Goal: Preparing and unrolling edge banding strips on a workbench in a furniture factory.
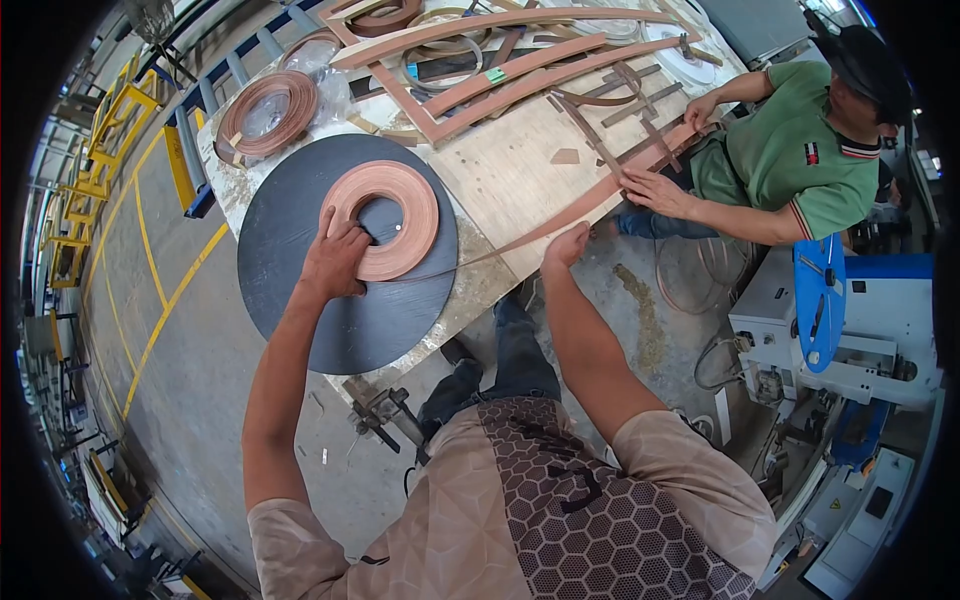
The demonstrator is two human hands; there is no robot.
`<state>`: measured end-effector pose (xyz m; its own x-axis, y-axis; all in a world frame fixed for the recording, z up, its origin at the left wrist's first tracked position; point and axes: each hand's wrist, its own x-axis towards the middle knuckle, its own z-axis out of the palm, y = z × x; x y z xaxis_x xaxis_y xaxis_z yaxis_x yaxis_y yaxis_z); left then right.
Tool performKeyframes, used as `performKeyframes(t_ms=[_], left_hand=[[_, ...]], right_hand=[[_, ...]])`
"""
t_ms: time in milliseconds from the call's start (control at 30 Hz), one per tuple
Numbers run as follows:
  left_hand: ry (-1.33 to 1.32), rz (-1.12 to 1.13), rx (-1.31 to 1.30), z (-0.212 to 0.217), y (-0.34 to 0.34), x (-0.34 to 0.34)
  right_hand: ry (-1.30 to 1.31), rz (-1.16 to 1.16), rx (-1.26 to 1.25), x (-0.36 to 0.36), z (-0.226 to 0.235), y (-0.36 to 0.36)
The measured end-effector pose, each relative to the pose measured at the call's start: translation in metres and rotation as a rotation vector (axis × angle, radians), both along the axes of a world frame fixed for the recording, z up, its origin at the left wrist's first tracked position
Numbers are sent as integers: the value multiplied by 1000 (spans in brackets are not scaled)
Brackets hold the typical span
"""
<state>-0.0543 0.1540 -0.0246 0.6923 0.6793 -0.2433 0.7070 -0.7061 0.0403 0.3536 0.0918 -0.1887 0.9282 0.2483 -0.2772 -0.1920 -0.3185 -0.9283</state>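
At the centre left of the frame, a worker's left hand (338, 262) is lying over the left side of a roll (418, 215) of thin brown strip, its fingers spread across the wound layers and its thumb pointing toward the lower edge. The roll is sitting flat on a black disc (285, 225), while its loose strip (545, 228) is running rightward from the roll's lower edge to the middle of the frame, showing a thin edge near the roll and a broad face farther right. There the right hand (567, 246) is bending its fingers up beside the strip at the table (495, 190) edge; whether they are pinching it, the view is not telling. At the upper right, a co-worker in green is resting one hand (660, 194) at the strip's far stretch and placing the other hand (702, 112) higher up. Good handling is calling, it seems, for light, even pressure on the roll so its layers are not springing loose, a gentle tension that is leaving no slack, and a right hand that is guiding the strip's turn smoothly, so nothing is kinking or catching on the table's edge.
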Motion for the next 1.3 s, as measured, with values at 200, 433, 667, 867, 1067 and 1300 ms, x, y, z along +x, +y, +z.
performKeyframes(t_ms=[200,433,667,867,1067,1300], left_hand=[[-20,-3,-31,1,3,5],[14,-15,-28,4,6,13],[21,8,-31,4,5,10],[20,-14,-33,2,7,9],[62,-50,-11,2,9,12],[14,-26,-6,1,8,11]], right_hand=[[-54,-17,-23,3,-3,-2],[-69,-11,-24,3,0,-2],[-53,-8,-25,1,0,0],[-66,-13,-61,-1,5,-1],[-63,-12,12,-3,9,-2],[-81,-8,-15,4,1,-2]])
